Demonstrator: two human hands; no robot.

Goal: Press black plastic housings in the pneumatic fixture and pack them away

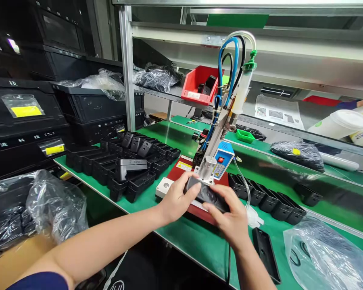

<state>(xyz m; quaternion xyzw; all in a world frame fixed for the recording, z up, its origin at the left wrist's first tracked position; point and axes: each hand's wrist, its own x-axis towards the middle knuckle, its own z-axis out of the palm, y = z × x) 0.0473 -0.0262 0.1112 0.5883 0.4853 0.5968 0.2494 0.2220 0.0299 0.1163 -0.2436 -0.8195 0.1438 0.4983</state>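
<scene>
My left hand (pixel 177 200) and my right hand (pixel 232 215) grip the two ends of a black plastic housing (pixel 208 195). Round shapes show on its upper face, and both thumbs press on it. The housing is at the front of a glue-dispenser-like bench machine with a red base (pixel 199 210), close below its metal head (pixel 206 169). Whether it touches the head, I cannot tell. A tilted syringe (pixel 241 90) with a green cap and blue and black hoses rises above. Behind the head stands a blue control box (pixel 224 155) with a red switch.
Many black housings (pixel 140 183) crowd the green bench to the left, and a row of them (pixel 268 199) stands to the right. An open black shell (pixel 265 253) lies near a clear plastic bag (pixel 329 253) with black rings. A red bin (pixel 196 85) sits on the shelf above.
</scene>
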